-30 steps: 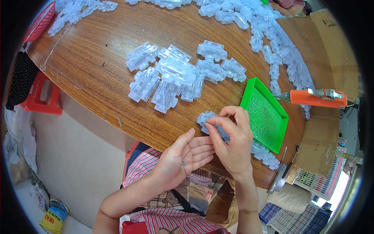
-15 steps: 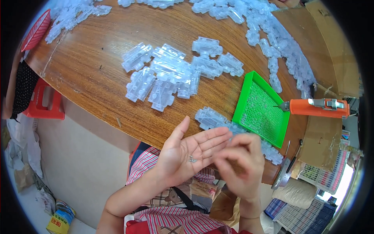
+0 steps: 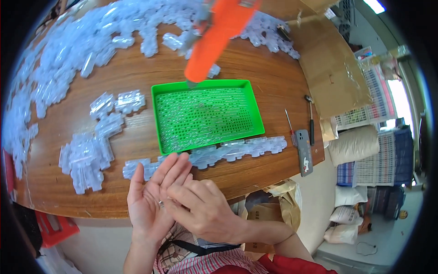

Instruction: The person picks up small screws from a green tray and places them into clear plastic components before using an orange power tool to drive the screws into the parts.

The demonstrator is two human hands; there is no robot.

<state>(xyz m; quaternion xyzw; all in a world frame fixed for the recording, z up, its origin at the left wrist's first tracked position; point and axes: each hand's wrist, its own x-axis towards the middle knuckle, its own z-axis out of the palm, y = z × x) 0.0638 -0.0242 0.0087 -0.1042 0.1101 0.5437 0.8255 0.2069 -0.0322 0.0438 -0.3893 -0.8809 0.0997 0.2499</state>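
My left hand [image 3: 148, 208] is palm up with its fingers stretched out, just in front of the green tray [image 3: 255, 102]. Small metal screws [image 3: 161, 203] lie in its palm, partly covered. Over that palm is my right hand [image 3: 203, 212], its fingers bent together by the screws; whatever is between the fingertips is hidden. The perforated tray holds many small screws. Between tray and hands runs a row of clear plastic parts [image 3: 232, 150]. An orange electric screwdriver [image 3: 216, 39], smeared by motion, hangs above the tray's far edge.
Clear plastic parts pile up [image 3: 82, 157] left of the tray and spread in a heap [image 3: 114, 23] along the far side. On the right lie a grey phone [image 3: 303, 153], a thin screwdriver [image 3: 289, 121] and a black-handled tool [image 3: 311, 121]. Cardboard [image 3: 326, 64] stands at the right edge.
My view has turned toward the right, so the tray sits nearer the middle. My right hand has closed in over the left palm, its fingers now at the screws.
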